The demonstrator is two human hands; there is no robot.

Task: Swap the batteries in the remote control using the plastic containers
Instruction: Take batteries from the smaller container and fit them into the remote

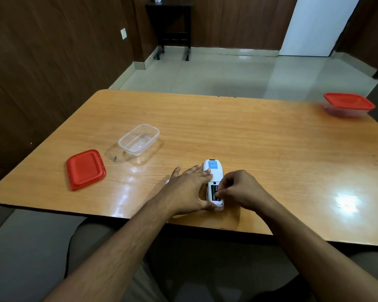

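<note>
Here's the remote control (213, 171), lying face down near the front edge of the worktop (238, 136), battery bay uncovered and pointing toward the person. A blue label shows on its far end. The left hand (189, 192) is flat and spread across the remote's left side, fingers (202, 171) splayed wide, fingertips pressing on the white back, thumb hooked round the near end. It's pinning the remote down rather than gripping it.

The right hand (240, 190) comes in from the other side, knuckles up, fingers curled in tight and narrow, tips down in the open bay. There's a dark battery (215, 189) with a green band in there, and the fingertips are right on it. Whether it's actually pinched or just touched, I can't tell.

Off to the left, well apart from the hands, sits an open clear plastic container (139, 139); nothing can be made out inside it. Its red lid (85, 169) lies flat on the worktop just beside it, nearer the left edge. Far over at the right back corner stands a second container (347, 110), closed with a red lid on top; its contents are too blurred to make out.

Just behind the left wrist a small white sliver (167, 182) peeks out on the worktop; too hidden to say what it is.
</note>
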